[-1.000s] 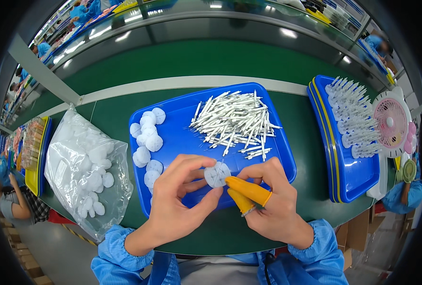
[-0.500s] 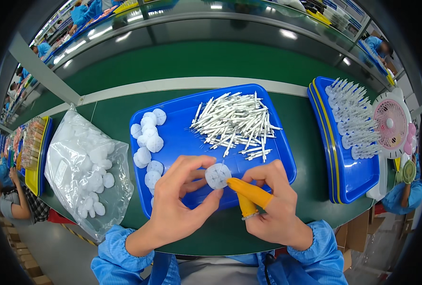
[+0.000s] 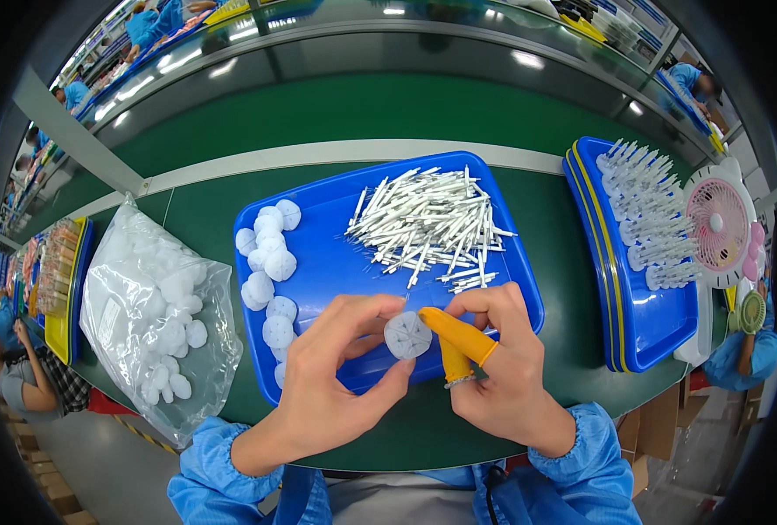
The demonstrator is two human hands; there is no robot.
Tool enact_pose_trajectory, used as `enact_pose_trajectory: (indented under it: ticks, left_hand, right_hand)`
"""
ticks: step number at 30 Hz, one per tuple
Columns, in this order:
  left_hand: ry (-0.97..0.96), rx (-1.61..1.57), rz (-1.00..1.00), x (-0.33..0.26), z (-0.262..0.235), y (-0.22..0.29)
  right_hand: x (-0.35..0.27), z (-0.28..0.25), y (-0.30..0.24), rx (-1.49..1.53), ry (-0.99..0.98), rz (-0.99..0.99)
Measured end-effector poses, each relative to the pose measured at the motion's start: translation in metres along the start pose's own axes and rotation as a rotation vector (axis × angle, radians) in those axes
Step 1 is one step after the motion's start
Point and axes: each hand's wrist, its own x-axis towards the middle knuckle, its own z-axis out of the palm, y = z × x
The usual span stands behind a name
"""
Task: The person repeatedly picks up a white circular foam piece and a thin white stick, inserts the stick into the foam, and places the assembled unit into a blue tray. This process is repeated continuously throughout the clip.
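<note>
Left hand (image 3: 327,385) pinches small white disc (image 3: 407,335) between thumb and fingertips, over near edge of blue tray (image 3: 336,254). Right hand (image 3: 502,367) meets disc from right, fingers curled tight, two in yellow finger cots (image 3: 458,337) pressed to disc rim. Loose white discs (image 3: 266,262) along tray's left edge; heap of white sticks (image 3: 432,227) at far right corner. Clear bag of discs (image 3: 156,306) on bench left of tray. Second blue tray (image 3: 624,289) with finished pieces at bench right end, pink fan (image 3: 721,223) beside it.
</note>
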Motion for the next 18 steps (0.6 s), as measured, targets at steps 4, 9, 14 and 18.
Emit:
enact_pose_trajectory:
  ticks: [4, 9, 14, 18]
  left_hand:
    - [-0.002, 0.009, 0.000, 0.0003, -0.0009, 0.0009]
    - [0.021, 0.008, -0.006, 0.0012, -0.0018, 0.0009]
    - [0.012, 0.041, 0.022, 0.0003, -0.0001, 0.0008]
    - [-0.018, 0.066, 0.015, 0.0005, -0.0010, 0.0036]
  right_hand:
    - [0.0019, 0.0009, -0.0058, 0.030, 0.016, -0.007]
    - [-0.0021, -0.0048, -0.0020, 0.006, -0.027, -0.031]
    - [0.0003, -0.0024, -0.0034, 0.008, -0.010, -0.031]
    - [0.0012, -0.0037, -0.0049, 0.007, -0.037, -0.046]
